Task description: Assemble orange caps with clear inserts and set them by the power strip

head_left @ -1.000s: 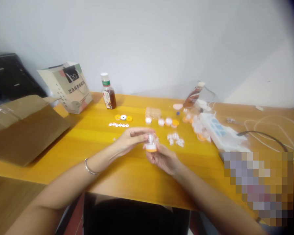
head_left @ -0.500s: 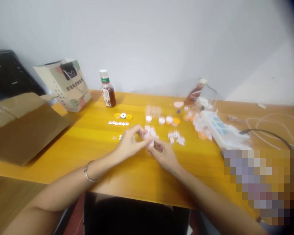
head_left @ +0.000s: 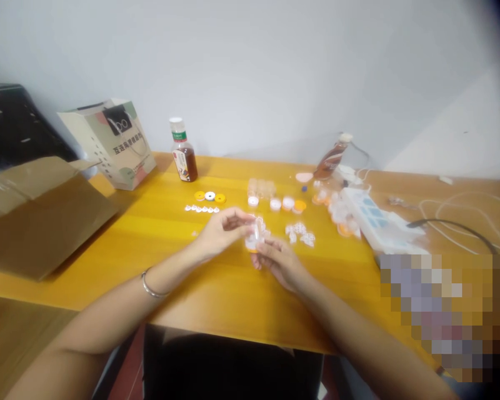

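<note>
Between my hands, above the table, is a small clear container [head_left: 254, 239] with an orange band at its lower end and whitish contents that are too blurred to name. My left hand [head_left: 220, 234] grips its upper part with thumb and fingers. Lower down, the fingers of my right hand [head_left: 281, 262] close on it near the orange end. Patterned white pieces [head_left: 267, 229] lie just behind it, partly hidden. More of these pieces [head_left: 300, 233] are spread to the right. Small white parts [head_left: 202, 209] form a row to the left, with yellow and white round caps [head_left: 209, 196] behind them.
Clear containers [head_left: 261, 189] and white and orange caps [head_left: 287, 204] stand behind my hands. A blue-and-white case [head_left: 370, 214], cables and a tilted brown bottle [head_left: 330, 160] are at right. Another bottle [head_left: 184, 158], a paper bag [head_left: 123, 147] and a cardboard box [head_left: 45, 216] are at left.
The container, mostly covered by my fingers before, now shows upright between my hands with its orange end down. My right hand has shifted slightly lower.
</note>
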Demonstrator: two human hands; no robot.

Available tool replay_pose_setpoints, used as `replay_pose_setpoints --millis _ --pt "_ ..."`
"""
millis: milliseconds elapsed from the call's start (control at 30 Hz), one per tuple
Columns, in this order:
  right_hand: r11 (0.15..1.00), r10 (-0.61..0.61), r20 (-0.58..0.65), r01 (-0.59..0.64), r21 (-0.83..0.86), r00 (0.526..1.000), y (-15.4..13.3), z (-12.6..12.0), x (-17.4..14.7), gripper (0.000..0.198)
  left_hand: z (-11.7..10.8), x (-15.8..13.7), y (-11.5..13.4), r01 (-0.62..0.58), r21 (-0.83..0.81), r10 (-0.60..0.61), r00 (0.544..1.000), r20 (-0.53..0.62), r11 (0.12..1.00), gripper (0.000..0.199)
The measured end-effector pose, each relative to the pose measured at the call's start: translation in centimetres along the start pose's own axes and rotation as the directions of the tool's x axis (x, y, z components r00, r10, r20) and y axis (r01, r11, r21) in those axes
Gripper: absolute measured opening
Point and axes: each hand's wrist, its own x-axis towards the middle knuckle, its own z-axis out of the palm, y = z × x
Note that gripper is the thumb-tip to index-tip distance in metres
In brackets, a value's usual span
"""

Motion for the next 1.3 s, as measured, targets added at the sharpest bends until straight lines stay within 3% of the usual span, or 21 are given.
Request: replay_pose_setpoints --millis 167,233,400,533,600,700,767,900,1000,1100,1233,1300 --pt "0.983 0.014 0.171 -0.044 0.177 0.985 0.1 0.1 -0.1 0.029 -0.3 -0.1 -0.7 0.063 -0.236 -0.005 0.971 0.241 0.970 0.032" --pt "0.986 -0.010 0.149 -0.015 0.163 0.989 0.0 0.2 -0.1 0.028 -0.4 0.0 -0.8 0.075 -0.239 -0.007 0.962 0.273 0.968 0.035" --pt "0.996 -0.059 0.011 0.060 -0.072 0.998 0.3 0.0 0.0 0.017 -0.2 0.1 -1.0 0.006 -0.092 0.007 0.990 0.141 0.996 0.030" --pt "1.000 -0.015 0.069 0.014 0.018 0.998 0.7 0.3 0.0 0.026 -0.6 0.0 -0.8 0.095 -0.205 -0.026 0.948 0.318 0.974 0.032" --pt "0.997 -0.042 0.034 0.044 -0.065 0.999 0.5 0.5 -0.1 0.026 -0.9 0.1 -0.5 0.111 -0.196 -0.031 0.927 0.374 0.974 0.040" --pt "0.942 -0.143 -0.095 0.106 -0.317 0.985 -0.2 0.6 0.0 0.021 -1.1 0.5 -0.2 0.014 -0.042 -0.004 0.973 0.230 0.999 0.037" --pt "0.926 -0.146 -0.110 0.097 -0.365 0.983 -0.4 0.5 0.0 0.020 -1.1 0.6 -0.4 -0.013 0.040 0.007 0.990 0.141 0.999 0.027" --pt "0.998 -0.001 0.028 0.003 -0.065 1.000 0.1 0.2 -0.1 0.028 -1.1 0.5 -0.9 0.034 -0.058 -0.020 0.977 0.214 0.998 0.027" --pt "0.989 0.060 0.133 -0.077 0.127 0.989 0.4 0.2 -0.2 0.034 -1.1 0.3 -0.8 0.123 -0.200 -0.055 0.948 0.314 0.972 0.032" --pt "0.990 0.020 0.102 -0.034 0.139 0.995 0.1 0.2 -0.2 0.032 -1.2 0.4 -0.5 0.166 -0.214 -0.070 0.916 0.394 0.963 0.043" --pt "0.998 -0.018 0.045 0.015 0.058 0.999 -0.3 0.1 -0.1 0.024 -1.4 0.6 -0.3 0.161 -0.084 -0.097 0.855 0.509 0.983 0.049" --pt "0.999 -0.012 0.031 0.011 0.049 0.999 -0.3 0.1 0.0 0.025 -1.5 0.6 -0.2 0.146 -0.037 -0.106 0.849 0.518 0.989 0.048"
